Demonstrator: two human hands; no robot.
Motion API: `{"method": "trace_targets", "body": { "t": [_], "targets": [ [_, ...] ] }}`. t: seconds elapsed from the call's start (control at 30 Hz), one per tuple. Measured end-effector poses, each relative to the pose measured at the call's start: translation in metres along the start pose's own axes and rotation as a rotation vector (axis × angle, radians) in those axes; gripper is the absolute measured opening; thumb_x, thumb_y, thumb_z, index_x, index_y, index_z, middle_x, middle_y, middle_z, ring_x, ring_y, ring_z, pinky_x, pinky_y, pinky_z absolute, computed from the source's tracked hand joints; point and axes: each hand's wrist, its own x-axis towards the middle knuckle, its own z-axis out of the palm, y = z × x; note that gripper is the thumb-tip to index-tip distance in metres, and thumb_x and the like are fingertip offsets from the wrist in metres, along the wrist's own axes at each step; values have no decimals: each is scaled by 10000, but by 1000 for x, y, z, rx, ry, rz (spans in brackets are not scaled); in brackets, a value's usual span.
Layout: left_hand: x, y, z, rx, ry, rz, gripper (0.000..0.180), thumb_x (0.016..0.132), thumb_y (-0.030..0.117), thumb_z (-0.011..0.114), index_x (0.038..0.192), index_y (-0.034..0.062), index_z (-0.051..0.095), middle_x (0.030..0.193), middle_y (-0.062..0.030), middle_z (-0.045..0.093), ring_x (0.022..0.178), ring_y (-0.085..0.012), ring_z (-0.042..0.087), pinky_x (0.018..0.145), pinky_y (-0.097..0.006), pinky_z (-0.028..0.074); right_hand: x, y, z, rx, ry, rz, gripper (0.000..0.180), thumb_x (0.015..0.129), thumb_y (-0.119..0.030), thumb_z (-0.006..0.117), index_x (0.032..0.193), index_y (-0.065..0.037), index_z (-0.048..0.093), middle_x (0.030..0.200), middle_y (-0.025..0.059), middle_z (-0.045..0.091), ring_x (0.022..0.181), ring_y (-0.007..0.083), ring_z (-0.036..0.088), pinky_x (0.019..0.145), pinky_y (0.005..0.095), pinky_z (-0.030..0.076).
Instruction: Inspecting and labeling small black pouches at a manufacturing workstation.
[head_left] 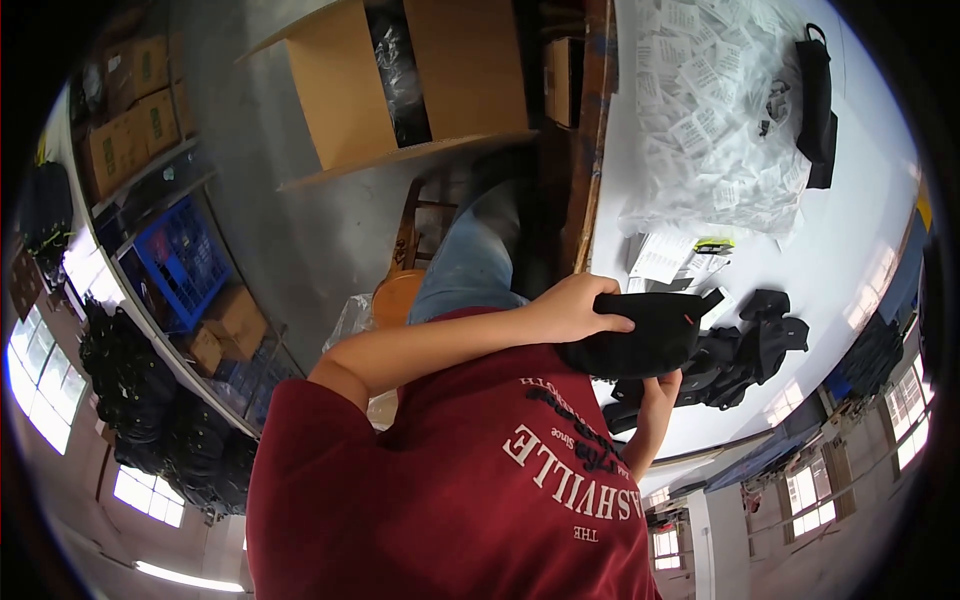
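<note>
A black fabric pouch [645,335] with a small red tag and a short loop at its corner is held in front of my body, at the near edge of the white table. My left hand [575,308] grips its left end, with the thumb over the front. At the pouch's lower edge, my right hand [662,385] holds it from below; part of that hand is hidden behind it. Just right of the pouch, a heap of black pouches and straps [745,350] lies on the table [850,240].
A clear plastic bag full of small white printed packets [715,120] covers the far table, with a black strapped piece [817,110] beside it. White paper slips [662,257] lie nearer. Leftward are an open cardboard box [340,90], a wooden stool [400,292] and a blue crate [182,262].
</note>
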Motion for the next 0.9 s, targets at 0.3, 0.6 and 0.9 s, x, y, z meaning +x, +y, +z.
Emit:
{"method": "trace_targets", "body": {
  "t": [0.3, 0.6, 0.9],
  "targets": [
    [-3, -4, 33, 148, -36, 27, 397, 717, 296, 733, 830, -52, 579, 713, -187, 593, 665, -259, 593, 624, -336, 428, -14, 47, -20, 348, 76, -89, 543, 776, -99, 683, 1248, 31, 445, 1136, 93, 574, 1016, 145, 548, 898, 277, 417],
    [-17, 15, 58, 210, -603, -7, 318, 708, 264, 731, 813, -3, 595, 762, -136, 616, 704, -267, 599, 616, -336, 437, -61, 116, -43, -13, 68, -339, 565, 848, -348, 562, 1273, -13, 399, 1174, 106, 473, 1016, 170, 509, 887, 297, 405],
    [-27, 26, 86, 510, -998, -9, 239, 700, 247, 702, 765, 46, 591, 666, -128, 591, 656, -299, 587, 575, -381, 425, -124, 173, -38, 671, 644, 110, 127, 745, -15, 664, 845, -11, 585, 775, 70, 622, 728, 151, 599, 718, 255, 464]
  ]
}}
